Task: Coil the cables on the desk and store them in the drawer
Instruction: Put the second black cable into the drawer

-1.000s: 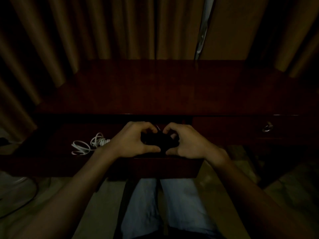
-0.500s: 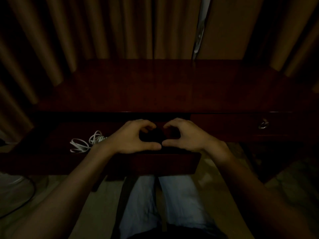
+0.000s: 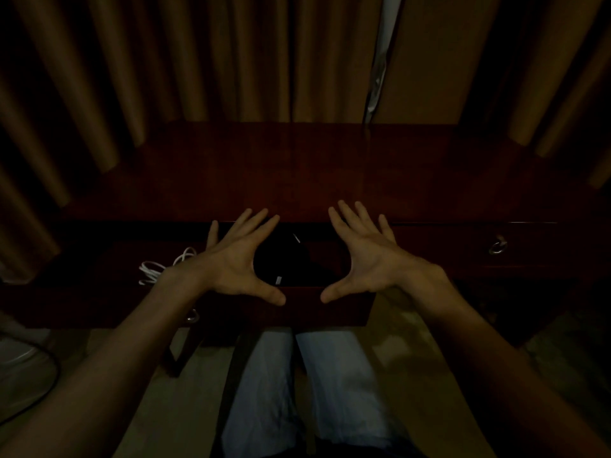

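Your left hand and right hand spread wide, fingers splayed, holding nothing, both over the open drawer, black coiled cable in the drawer between your hands, white cable at the drawer's left end, dark worktop behind

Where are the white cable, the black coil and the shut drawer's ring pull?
white cable [image 3: 148, 271]: head view, on its looped strands.
black coil [image 3: 281, 264]: head view, on the coil's middle.
ring pull [image 3: 497, 247]: head view, on the metal ring.
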`<state>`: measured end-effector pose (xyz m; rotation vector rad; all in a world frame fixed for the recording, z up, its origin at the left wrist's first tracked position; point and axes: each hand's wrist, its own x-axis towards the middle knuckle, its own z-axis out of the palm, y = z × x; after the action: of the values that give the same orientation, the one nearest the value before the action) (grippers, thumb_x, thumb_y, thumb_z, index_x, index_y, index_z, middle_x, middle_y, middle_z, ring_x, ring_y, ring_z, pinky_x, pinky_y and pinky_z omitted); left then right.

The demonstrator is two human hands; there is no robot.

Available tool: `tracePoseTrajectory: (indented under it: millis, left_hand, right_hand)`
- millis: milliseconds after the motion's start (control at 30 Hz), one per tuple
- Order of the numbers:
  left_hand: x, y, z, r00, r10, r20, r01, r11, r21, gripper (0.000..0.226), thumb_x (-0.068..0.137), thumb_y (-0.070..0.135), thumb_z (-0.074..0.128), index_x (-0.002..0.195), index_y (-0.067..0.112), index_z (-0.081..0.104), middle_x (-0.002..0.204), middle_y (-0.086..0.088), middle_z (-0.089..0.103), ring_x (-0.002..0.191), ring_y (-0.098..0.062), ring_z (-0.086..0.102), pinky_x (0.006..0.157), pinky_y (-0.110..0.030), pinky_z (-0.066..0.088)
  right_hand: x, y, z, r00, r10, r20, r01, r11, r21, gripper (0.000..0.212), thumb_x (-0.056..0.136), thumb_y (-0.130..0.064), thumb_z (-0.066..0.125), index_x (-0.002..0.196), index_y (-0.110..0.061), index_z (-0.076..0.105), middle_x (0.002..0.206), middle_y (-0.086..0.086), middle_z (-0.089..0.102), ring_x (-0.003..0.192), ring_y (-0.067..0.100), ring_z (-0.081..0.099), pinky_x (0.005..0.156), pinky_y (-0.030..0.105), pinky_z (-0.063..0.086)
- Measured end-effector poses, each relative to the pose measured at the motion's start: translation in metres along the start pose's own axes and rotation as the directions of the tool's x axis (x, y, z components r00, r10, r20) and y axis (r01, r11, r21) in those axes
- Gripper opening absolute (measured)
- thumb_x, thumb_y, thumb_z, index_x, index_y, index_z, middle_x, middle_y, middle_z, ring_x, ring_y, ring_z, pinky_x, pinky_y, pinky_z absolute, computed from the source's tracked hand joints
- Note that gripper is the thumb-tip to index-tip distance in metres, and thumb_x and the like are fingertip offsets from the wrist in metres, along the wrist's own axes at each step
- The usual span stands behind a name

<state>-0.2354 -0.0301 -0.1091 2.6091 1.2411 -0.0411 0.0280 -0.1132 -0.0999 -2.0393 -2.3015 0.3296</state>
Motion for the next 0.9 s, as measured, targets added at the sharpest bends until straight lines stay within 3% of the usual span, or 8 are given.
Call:
tracePoseTrajectory:
  millis: [267, 367, 467, 600, 733, 900]
  left_hand:
    - [0.031, -0.014, -0.004, 0.992, -0.050, -0.119, 0.053, 0.998, 0.023, 0.140, 0.044, 0.103, 0.052, 0.157, 0.047, -0.008, 0.168, 0.014, -0.017, 0.152, -0.012, -0.025, 0.113, -0.068, -0.020]
    - [0.041, -0.017, -0.004, 0.987, -0.065, -0.148, 0.065, 0.998, 0.000, 0.126, 0.052, 0.099, 0.053, 0.157, 0.051, 0.001, 0.169, 0.014, -0.009, 0.153, -0.014, -0.021, 0.110, -0.070, -0.020]
    - [0.051, -0.020, -0.001, 0.978, -0.060, -0.201, 0.056, 0.998, -0.024, 0.109, 0.062, 0.094, 0.052, 0.155, 0.054, 0.013, 0.169, 0.016, 0.003, 0.155, -0.016, -0.014, 0.108, -0.075, -0.018]
    - [0.063, -0.021, 0.006, 0.956, -0.083, -0.280, 0.075, 0.996, -0.040, 0.091, 0.070, 0.089, 0.045, 0.152, 0.052, 0.030, 0.166, 0.018, 0.018, 0.156, -0.016, 0.004, 0.111, -0.078, -0.004]
    - [0.070, -0.017, 0.011, 0.914, -0.103, -0.393, 0.091, 0.995, -0.048, 0.076, 0.078, 0.080, 0.047, 0.147, 0.047, 0.044, 0.161, 0.016, 0.033, 0.155, -0.018, 0.016, 0.112, -0.079, 0.002]
    - [0.074, -0.015, 0.016, 0.895, -0.113, -0.432, 0.108, 0.993, -0.036, 0.069, 0.083, 0.075, 0.051, 0.145, 0.046, 0.047, 0.158, 0.016, 0.038, 0.154, -0.020, 0.020, 0.111, -0.080, 0.004]
  right_hand:
    - [0.026, 0.014, -0.002, 0.996, 0.032, -0.080, -0.032, 0.999, 0.011, 0.139, 0.066, -0.088, 0.064, 0.163, -0.017, -0.006, 0.171, -0.002, -0.009, 0.155, 0.012, -0.016, 0.125, 0.050, -0.010]
    - [0.037, 0.019, -0.002, 0.992, 0.009, -0.129, -0.010, 1.000, -0.004, 0.119, 0.074, -0.082, 0.063, 0.162, -0.017, 0.018, 0.170, 0.000, 0.016, 0.156, 0.017, 0.009, 0.126, 0.050, 0.011]
    - [0.047, 0.024, 0.003, 0.963, -0.017, -0.269, 0.002, 0.998, -0.056, 0.098, 0.077, -0.080, 0.062, 0.152, -0.020, 0.044, 0.159, 0.000, 0.040, 0.148, 0.020, 0.032, 0.116, 0.049, 0.031]
    - [0.060, 0.029, 0.018, 0.879, -0.017, -0.477, -0.002, 0.999, -0.040, 0.071, 0.078, -0.070, 0.071, 0.127, -0.019, 0.069, 0.132, -0.001, 0.066, 0.127, 0.022, 0.056, 0.095, 0.048, 0.048]
    - [0.073, 0.032, 0.029, 0.778, -0.022, -0.628, 0.017, 1.000, -0.014, 0.046, 0.077, -0.054, 0.082, 0.102, -0.016, 0.077, 0.103, -0.002, 0.074, 0.102, 0.025, 0.065, 0.076, 0.042, 0.051]
    - [0.078, 0.029, 0.035, 0.734, 0.007, -0.679, -0.017, 1.000, -0.008, 0.041, 0.074, -0.050, 0.085, 0.093, -0.015, 0.078, 0.091, -0.002, 0.073, 0.093, 0.025, 0.065, 0.068, 0.036, 0.044]
